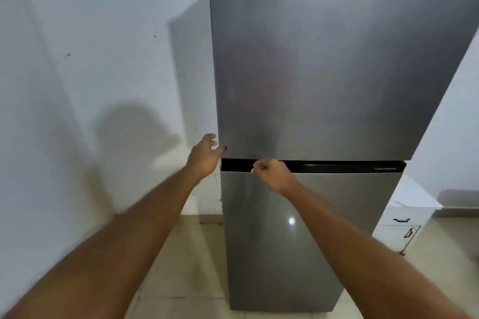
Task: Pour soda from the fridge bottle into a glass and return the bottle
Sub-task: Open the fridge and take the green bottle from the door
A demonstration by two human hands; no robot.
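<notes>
A tall grey two-door fridge [324,72] stands in front of me with both doors closed. My left hand [204,155] is at the lower left corner of the upper door, fingers spread, thumb on the door's front and fingers around its left edge. My right hand [272,173] is curled, its fingers hooked into the black recess [350,166] between the upper and lower doors. No bottle or glass is in view.
A white wall [90,85] runs close along the fridge's left side. A white cabinet [404,223] with black handles stands to the right of the lower door. Beige floor tiles [186,267] lie below.
</notes>
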